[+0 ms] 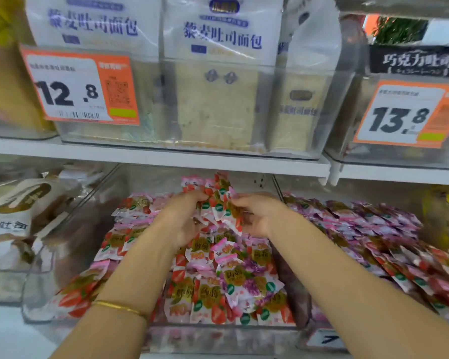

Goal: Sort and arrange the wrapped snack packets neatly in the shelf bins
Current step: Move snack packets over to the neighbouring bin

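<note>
Both bare forearms reach forward into the clear middle bin [218, 338] on the lower shelf and converge toward its rear. The left hand [184, 218] shows its back to the camera, fingers curled over a bunch of wrapped snack packets [219, 200]. The right hand [257, 213] meets it from the other side, thumb and fingers closed on the same bunch. Both hands thus grasp the bunch, which stands raised above the loose pile of packets [218, 281] filling the bin. A gold bangle [119, 307] circles the left forearm.

The pile is mostly red strawberry-print wrappers, with a few purple-print ones mixed in toward the front. To the right, purple-and-pink packets [373, 229] lie in overlapping rows.

The fingertips of both hands are buried among the wrappers, and the packets in the bunch are too blurred and crumpled to count. The left forearm covers the left part of the pile, and the right forearm crosses the boundary between the two packet heaps. Both arms are cut off by the lower edge.

Above the white shelf board [166, 156] stand bagged toast loaves [218, 73] behind price tags reading 12.8 [81, 86] and 13.8 [410, 115]. At far left, bagged bread [11, 216] is cropped by the frame.
</note>
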Available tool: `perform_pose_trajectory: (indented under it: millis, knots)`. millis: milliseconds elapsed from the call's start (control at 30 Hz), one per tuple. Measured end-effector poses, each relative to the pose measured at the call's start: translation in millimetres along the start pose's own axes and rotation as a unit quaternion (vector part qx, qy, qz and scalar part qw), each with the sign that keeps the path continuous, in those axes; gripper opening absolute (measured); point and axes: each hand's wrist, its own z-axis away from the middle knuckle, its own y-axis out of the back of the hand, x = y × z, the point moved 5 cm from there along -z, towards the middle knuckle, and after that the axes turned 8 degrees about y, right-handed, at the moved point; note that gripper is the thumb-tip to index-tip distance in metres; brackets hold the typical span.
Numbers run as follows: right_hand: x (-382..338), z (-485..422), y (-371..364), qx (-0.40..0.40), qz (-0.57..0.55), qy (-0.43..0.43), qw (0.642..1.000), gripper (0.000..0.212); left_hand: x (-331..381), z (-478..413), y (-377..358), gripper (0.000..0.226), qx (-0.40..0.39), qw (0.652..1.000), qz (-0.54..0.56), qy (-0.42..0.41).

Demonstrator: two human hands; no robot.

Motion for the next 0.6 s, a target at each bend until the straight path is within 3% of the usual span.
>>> perform_pose_trajectory:
  millis: [133,267,400,600]
  knots:
    - [4.7,-29.3,3.8,0.090,0.054,-0.014,0.994,0.012,6.0,-23.0,2.0,0.033,0.066,0.986,-0.144,-0.057]
    - [6.1,-50.0,4.8,0.143,0.188,0.021,0.971,0.034,12.7,-48.4,15.8,0.034,0.166,0.910,-0.353,-0.138]
    - [6.4,-48.9,5.4,0.201,0.369,0.065,0.905,0.023,11.8,-53.0,16.5,0.037,0.189,0.873,-0.403,-0.196]
    - [-5.7,-42.0,4.8,0.175,0.466,0.106,0.861,0.028,8.7,-60.9,25.9,0.032,0.204,0.868,-0.416,-0.178]
